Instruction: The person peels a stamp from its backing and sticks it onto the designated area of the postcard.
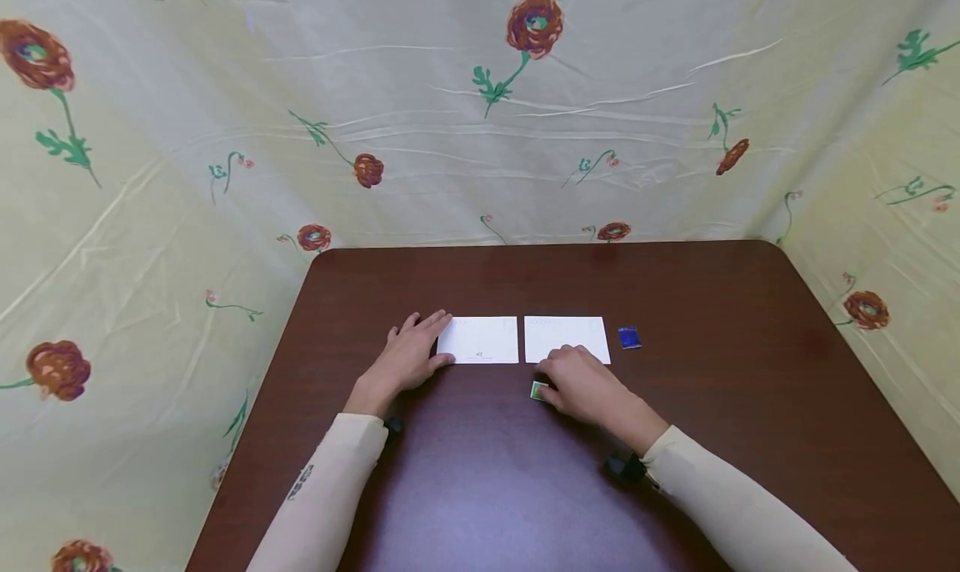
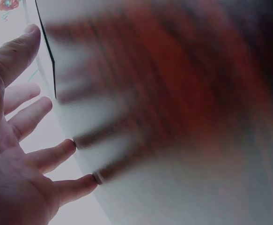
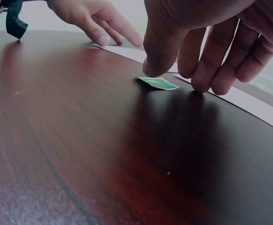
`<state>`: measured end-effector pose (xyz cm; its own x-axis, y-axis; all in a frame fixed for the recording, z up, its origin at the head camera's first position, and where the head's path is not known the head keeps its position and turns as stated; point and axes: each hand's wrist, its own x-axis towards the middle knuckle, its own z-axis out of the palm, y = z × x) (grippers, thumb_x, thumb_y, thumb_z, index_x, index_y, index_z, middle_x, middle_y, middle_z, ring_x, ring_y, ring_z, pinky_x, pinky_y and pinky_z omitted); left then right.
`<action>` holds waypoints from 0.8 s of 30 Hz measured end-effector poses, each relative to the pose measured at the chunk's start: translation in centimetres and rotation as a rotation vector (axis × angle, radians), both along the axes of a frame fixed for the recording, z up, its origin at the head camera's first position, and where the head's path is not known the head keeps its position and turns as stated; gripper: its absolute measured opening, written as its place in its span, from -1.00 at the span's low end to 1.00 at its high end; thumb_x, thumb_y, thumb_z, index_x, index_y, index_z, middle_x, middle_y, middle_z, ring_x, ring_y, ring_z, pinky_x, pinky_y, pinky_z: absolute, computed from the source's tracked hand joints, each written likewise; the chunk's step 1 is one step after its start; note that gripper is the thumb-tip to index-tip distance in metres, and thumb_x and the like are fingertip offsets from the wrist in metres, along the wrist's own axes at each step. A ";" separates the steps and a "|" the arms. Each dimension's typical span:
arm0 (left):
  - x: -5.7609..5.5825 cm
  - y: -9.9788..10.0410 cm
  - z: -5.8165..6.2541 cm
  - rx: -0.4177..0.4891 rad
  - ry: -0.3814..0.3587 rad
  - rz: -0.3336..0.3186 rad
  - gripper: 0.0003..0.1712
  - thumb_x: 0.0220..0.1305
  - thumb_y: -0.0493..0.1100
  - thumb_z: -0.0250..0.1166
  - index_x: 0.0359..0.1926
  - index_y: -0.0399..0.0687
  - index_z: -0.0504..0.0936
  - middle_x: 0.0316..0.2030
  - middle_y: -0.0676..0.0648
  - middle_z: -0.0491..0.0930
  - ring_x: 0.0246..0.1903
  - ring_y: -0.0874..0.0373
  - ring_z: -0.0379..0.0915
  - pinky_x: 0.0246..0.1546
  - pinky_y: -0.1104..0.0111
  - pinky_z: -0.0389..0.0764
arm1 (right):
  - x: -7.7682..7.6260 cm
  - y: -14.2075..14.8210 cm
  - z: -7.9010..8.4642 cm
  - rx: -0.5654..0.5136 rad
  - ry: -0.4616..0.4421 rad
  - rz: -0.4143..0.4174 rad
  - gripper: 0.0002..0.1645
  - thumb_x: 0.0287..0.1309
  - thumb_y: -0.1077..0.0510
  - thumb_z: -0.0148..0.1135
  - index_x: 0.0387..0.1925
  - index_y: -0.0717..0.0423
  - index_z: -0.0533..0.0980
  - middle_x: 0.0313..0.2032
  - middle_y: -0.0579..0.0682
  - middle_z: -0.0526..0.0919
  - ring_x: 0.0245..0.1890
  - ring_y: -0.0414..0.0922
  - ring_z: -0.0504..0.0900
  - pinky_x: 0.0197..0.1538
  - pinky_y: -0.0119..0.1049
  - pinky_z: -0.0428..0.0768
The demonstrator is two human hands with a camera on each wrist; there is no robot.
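My right hand [image 1: 588, 386] pinches a small green stamp [image 3: 160, 84] with a pale border between thumb and fingers. Seen from the right wrist, the stamp tilts just over the table, with a dark shadow beneath it. The fingertips are by the near edge of the right white card [image 1: 562, 334], partly over it in the head view. Fingers spread, my left hand [image 1: 408, 355] rests at the left edge of the left white card [image 1: 483, 338], thumb at its lower corner. That card has a small printed mark near its bottom edge.
A small dark-blue packet [image 1: 629, 338] lies to the right of the two cards. Everything rests on a brown wooden table [image 1: 480, 489]. Flowered cloth [image 1: 420, 97] hangs behind it and along both sides.
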<state>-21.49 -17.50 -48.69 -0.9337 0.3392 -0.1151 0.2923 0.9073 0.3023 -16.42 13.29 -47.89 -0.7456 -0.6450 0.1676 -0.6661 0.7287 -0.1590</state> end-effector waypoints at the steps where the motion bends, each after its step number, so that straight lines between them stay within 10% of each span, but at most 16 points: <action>1: 0.0 0.0 -0.1 0.000 0.000 0.003 -0.12 0.33 0.12 0.31 0.56 0.07 0.16 0.55 -0.03 0.12 0.51 -0.31 -0.07 0.33 -0.40 0.03 | 0.1 0.0 -0.1 0.001 0.001 -0.003 -0.84 0.10 0.02 0.44 -0.44 -0.02 0.63 -0.51 -0.14 0.57 -0.45 -0.10 0.53 -0.24 -0.08 0.56; 24: 0.0 0.4 -0.2 -0.004 -0.013 0.004 -0.24 0.35 0.07 0.30 0.49 0.03 0.31 0.53 -0.06 0.17 0.50 -0.37 -0.09 0.27 -0.50 -0.03 | 0.8 -0.5 -1.2 -0.008 0.028 -0.062 -0.88 0.03 0.10 0.44 -0.45 -0.02 0.62 -0.50 -0.14 0.54 -0.48 -0.12 0.48 -0.32 -0.18 0.48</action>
